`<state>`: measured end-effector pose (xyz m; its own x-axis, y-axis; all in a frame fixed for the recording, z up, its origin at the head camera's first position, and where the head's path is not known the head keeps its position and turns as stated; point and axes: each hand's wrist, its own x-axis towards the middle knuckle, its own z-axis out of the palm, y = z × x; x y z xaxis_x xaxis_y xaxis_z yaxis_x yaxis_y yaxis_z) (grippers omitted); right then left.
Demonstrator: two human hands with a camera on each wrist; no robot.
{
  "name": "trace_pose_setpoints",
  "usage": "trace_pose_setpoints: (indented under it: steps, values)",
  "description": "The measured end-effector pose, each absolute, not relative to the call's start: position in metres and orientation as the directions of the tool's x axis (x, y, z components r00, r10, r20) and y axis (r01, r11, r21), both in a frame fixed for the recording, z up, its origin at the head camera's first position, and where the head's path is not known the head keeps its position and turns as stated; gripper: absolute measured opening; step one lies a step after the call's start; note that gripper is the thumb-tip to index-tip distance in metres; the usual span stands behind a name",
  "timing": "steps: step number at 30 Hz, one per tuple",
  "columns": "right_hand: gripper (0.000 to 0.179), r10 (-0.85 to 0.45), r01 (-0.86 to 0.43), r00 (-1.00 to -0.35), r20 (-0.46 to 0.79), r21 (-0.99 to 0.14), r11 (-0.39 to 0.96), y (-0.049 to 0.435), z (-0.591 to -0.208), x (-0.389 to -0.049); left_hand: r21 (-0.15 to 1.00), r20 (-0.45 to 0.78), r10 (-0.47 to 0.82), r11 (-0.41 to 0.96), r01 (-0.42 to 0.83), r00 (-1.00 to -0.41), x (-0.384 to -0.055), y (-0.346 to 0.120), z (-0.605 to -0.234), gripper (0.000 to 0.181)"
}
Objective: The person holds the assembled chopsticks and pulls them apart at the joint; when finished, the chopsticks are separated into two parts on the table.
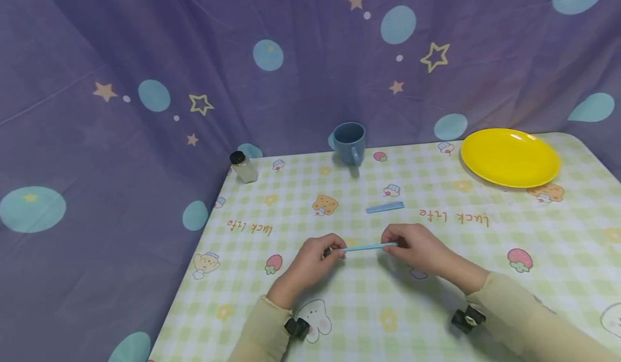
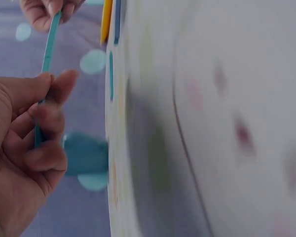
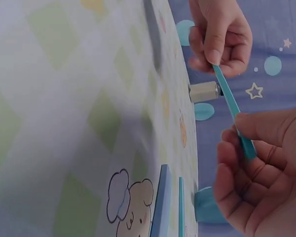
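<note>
A thin, straight teal stick (image 1: 365, 247) is held level between both hands, raised over the table in the wrist views. My left hand (image 1: 317, 257) pinches its left end between thumb and fingers; that end is partly hidden by the fingers (image 2: 49, 118). With thumb and fingertips, my right hand (image 1: 417, 246) pinches the other end, whose tip shows under the thumb in the right wrist view. Just beyond the hands, a flat blue piece (image 1: 385, 207) with a notched right end lies on the table. The right wrist view shows a blue-grey bar (image 3: 161, 202) beside a teal one (image 3: 181, 207).
A blue mug (image 1: 349, 143) stands at the back edge, handle toward me. To its left is a small jar with a black lid (image 1: 244, 168). A yellow oval plate (image 1: 509, 158) lies at the back right. A purple curtain (image 1: 310, 54) hangs behind the checked tablecloth (image 1: 359, 319).
</note>
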<state>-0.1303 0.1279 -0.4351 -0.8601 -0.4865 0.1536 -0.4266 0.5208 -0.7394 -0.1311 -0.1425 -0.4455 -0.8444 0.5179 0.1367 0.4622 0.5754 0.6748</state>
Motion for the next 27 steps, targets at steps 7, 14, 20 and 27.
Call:
trace_pose_setpoints:
  steps: [7,14,20,27]
  values:
    - [0.003,-0.51,-0.497,-0.835,0.205,-0.679,0.54,0.133,-0.434,-0.127,0.688,0.148,0.595,0.512,0.515,-0.79,-0.135,-0.111,-0.443,0.004]
    - [0.011,-0.503,-0.533,-0.828,0.25,-0.632,0.562,0.14,-0.437,-0.124,0.61,0.176,0.665,0.505,0.611,-0.726,-0.139,-0.09,-0.442,0.008]
    - [0.012,-0.533,-0.575,-0.797,0.283,-0.625,0.528,0.144,-0.44,-0.124,0.64,0.205,0.668,0.462,0.614,-0.715,-0.14,-0.082,-0.444,0.01]
    - [0.019,-0.545,-0.65,-0.752,0.371,-0.55,0.523,0.148,-0.441,-0.123,0.773,0.214,0.633,0.356,0.526,-0.744,-0.142,-0.078,-0.452,0.013]
